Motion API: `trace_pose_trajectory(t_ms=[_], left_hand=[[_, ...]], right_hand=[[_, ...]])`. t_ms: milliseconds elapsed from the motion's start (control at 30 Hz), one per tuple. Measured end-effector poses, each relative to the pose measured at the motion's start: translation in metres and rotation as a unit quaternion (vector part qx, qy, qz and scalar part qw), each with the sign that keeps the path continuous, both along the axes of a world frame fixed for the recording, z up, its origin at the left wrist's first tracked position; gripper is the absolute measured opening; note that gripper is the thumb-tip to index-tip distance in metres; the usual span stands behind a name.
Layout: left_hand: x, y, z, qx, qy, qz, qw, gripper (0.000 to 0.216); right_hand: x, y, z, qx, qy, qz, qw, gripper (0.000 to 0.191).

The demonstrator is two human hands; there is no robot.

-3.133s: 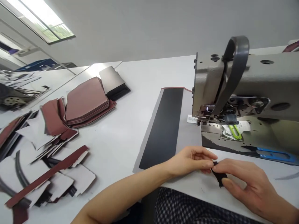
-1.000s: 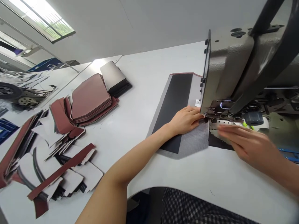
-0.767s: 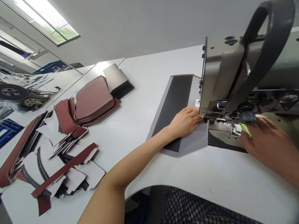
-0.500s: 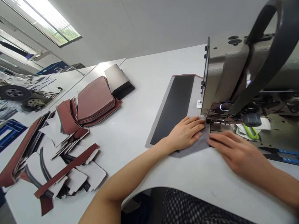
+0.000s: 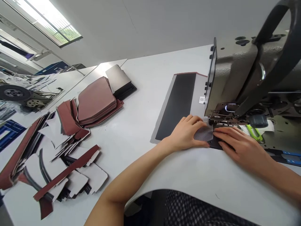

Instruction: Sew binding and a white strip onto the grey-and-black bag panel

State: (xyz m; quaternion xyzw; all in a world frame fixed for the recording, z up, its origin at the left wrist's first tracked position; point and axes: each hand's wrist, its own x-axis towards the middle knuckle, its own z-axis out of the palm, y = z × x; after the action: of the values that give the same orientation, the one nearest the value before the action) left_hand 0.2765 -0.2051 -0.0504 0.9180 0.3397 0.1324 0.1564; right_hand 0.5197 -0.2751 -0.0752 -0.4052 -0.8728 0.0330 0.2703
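Panel [image 5: 177, 103] runs lengthwise left of the sewing machine [image 5: 232, 72]; left hand [image 5: 187, 133] spreads over it, machine-side right hand [image 5: 242, 145] lies flat.

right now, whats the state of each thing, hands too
gray panel: far part flat
left hand: on panel, thumb spread
right hand: fingers extended, at panel's edge
sewing machine: can't tell if running
green tool: lying among white papers
blue snips: handles apart
large maroon pieces: stacked
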Motion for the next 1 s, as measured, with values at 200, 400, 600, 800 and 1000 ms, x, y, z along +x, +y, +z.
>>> trace_pose_trajectory(t_ms=[200,400,600,800,1000], left_hand=[[-0.003,-0.023,0.002,0.080,0.085,-0.073,0.990,0.021],[0.004,-0.027,-0.007,0.061,0.015,0.050,0.997,0.018],[-0.001,-0.020,-0.015,0.043,-0.053,-0.003,0.998,0.025],[-0.009,-0.013,-0.016,0.076,-0.049,-0.087,0.992,0.029],[-0.015,-0.005,-0.022,0.056,-0.045,-0.096,0.993,0.031]], right_hand=[[-0.010,0.016,0.004,-0.032,0.005,0.018,0.999,0.021],[-0.031,0.021,0.002,-0.021,-0.005,-0.041,0.999,0.033],[-0.035,0.019,-0.003,-0.009,-0.004,-0.072,0.997,0.028],[-0.011,0.009,-0.004,0.024,-0.044,-0.019,0.999,0.032],[0.002,0.010,-0.008,0.003,-0.071,-0.041,0.997,0.044]])
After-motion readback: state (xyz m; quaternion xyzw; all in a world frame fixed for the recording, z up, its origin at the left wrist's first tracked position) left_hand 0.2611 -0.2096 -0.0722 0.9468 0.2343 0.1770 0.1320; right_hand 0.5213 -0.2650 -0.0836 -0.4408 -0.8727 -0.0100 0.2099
